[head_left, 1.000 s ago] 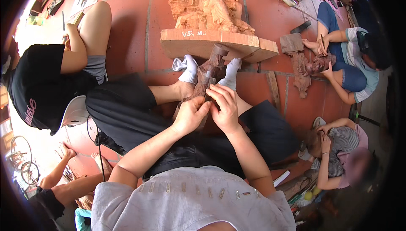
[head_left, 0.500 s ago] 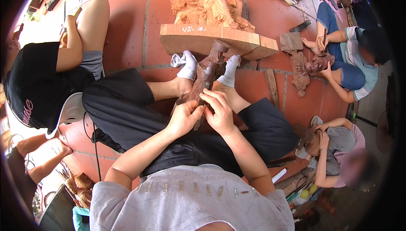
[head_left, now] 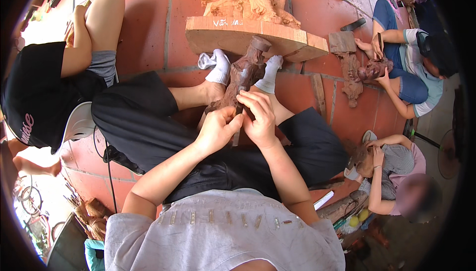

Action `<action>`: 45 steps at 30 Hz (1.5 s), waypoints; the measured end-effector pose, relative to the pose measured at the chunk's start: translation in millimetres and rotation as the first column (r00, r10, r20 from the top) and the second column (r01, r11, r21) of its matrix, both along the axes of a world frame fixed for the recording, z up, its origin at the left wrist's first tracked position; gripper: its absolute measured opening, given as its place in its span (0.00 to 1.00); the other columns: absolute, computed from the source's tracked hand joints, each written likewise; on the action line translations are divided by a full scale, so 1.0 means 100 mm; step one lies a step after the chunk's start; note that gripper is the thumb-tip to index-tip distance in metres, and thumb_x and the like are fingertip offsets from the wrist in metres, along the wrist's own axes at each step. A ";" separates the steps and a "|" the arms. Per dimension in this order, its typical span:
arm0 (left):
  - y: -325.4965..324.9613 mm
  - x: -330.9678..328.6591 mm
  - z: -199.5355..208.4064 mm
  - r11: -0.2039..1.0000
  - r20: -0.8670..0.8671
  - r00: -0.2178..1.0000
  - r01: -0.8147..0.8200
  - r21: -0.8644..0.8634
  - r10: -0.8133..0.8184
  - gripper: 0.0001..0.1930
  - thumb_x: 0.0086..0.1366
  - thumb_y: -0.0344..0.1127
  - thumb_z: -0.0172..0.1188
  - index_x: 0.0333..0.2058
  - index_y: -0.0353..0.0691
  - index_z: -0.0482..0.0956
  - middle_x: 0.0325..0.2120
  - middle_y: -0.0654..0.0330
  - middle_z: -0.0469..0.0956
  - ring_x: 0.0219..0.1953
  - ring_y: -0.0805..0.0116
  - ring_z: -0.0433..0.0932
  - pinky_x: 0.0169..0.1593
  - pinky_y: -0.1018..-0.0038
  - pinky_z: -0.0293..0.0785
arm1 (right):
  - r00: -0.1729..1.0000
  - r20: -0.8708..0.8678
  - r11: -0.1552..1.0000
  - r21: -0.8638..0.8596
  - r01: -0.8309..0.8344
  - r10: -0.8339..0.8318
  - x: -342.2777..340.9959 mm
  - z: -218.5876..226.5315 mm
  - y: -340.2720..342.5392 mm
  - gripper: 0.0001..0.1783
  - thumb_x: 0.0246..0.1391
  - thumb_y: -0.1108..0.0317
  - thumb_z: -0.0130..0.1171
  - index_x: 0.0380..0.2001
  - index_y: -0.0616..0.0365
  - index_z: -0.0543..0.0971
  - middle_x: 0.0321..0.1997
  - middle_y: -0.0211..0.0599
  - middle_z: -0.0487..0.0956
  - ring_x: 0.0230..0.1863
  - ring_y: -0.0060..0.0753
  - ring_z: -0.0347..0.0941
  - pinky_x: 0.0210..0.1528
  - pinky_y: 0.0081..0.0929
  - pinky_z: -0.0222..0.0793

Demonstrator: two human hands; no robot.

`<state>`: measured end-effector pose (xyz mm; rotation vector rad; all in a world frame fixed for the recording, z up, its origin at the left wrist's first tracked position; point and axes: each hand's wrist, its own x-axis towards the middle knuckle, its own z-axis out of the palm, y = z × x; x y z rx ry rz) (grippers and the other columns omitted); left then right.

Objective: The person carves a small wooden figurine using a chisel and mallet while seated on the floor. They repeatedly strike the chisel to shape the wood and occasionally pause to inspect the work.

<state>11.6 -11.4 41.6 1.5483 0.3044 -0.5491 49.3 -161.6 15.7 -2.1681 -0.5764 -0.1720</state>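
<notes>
A dark reddish-brown wood carving (head_left: 246, 77) slants between my feet, its round base end pointing away from me. Over its near part my two hands meet. My left hand (head_left: 218, 128) is closed in a pinch, thumb and forefinger against a small dark strip (head_left: 240, 107). From the other side the curled fingers of my right hand (head_left: 259, 118) grip the same strip. It looks thin and flat, but its kind cannot be made out. My fingers hide the carving's near end.
Beyond my feet stands a large pale wood carving (head_left: 248, 0) on a thick base (head_left: 258, 38). A wood strip (head_left: 319, 95) and another dark carving (head_left: 350, 70) lie at right. People sit close by on both sides; a white cap (head_left: 79, 122) is near my left knee.
The small strip has turned and come slightly nearer between my fingers. My right fingers have curled a little more. The whole view has shifted slightly.
</notes>
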 end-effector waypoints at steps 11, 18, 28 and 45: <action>0.01 0.07 -0.20 0.985 0.136 0.990 0.001 0.175 -0.025 0.14 0.61 0.37 0.57 0.22 0.33 0.70 0.13 0.53 0.70 0.16 0.73 0.67 0.23 0.69 0.65 | 0.997 0.022 0.996 0.056 0.072 -0.073 0.02 -0.16 0.06 0.22 0.37 0.84 0.59 0.41 0.56 0.79 0.47 0.38 0.76 0.44 0.44 0.73 0.48 0.36 0.70; 0.01 0.08 -0.02 0.994 0.099 0.995 0.005 0.106 -0.016 0.14 0.61 0.37 0.57 0.22 0.33 0.71 0.12 0.55 0.69 0.16 0.73 0.68 0.22 0.70 0.66 | 0.996 0.065 0.995 0.077 0.061 -0.066 0.07 0.04 0.03 0.22 0.37 0.84 0.59 0.40 0.57 0.80 0.46 0.39 0.78 0.45 0.44 0.72 0.50 0.36 0.69; 0.00 0.06 0.03 0.978 0.220 0.974 0.009 0.210 -0.056 0.14 0.60 0.36 0.58 0.22 0.32 0.69 0.13 0.50 0.69 0.15 0.70 0.65 0.23 0.68 0.65 | 0.999 0.048 0.998 0.059 0.022 -0.025 0.03 0.01 0.01 0.23 0.37 0.84 0.60 0.41 0.57 0.79 0.48 0.38 0.77 0.44 0.43 0.74 0.48 0.35 0.70; 0.03 0.00 -0.27 0.984 0.209 0.978 -0.040 0.175 0.003 0.16 0.61 0.38 0.57 0.21 0.32 0.68 0.11 0.55 0.65 0.15 0.72 0.61 0.22 0.69 0.62 | 0.999 -0.022 0.998 0.050 0.027 -0.026 0.02 -0.10 0.06 0.23 0.39 0.84 0.59 0.42 0.56 0.79 0.47 0.40 0.77 0.43 0.44 0.74 0.48 0.36 0.70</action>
